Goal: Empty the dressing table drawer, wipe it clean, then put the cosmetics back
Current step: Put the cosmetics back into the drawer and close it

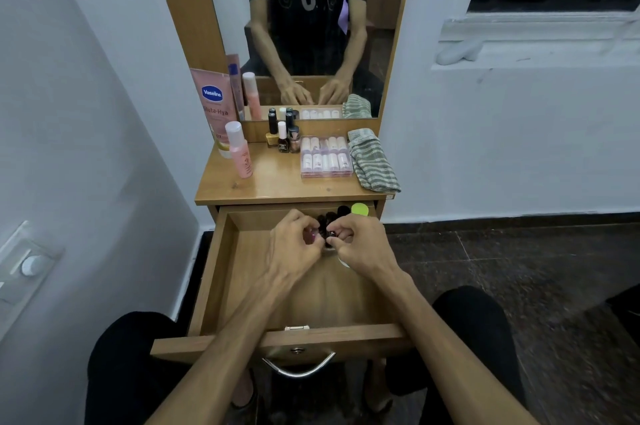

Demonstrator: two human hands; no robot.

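Both hands reach into the open drawer (221,272). The left hand (294,251) has its grip curled tight around a small pinkish bottle (312,237). The right hand (360,246) pinches a small dark bottle (330,234) between thumb and fingertips. More dark bottles (327,218) and a green-capped item (359,209) sit at the drawer's back. On the worktop (277,185) stand nail polishes (284,137), a clear case (325,157) and a striped cloth (372,161).

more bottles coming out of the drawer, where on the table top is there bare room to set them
Bare wood lies along the front edge of the wooden table top, and between the pink pump bottle and the clear plastic case of small tubes. The back is crowded: dark nail polish bottles, with the grey striped cloth filling the right side.
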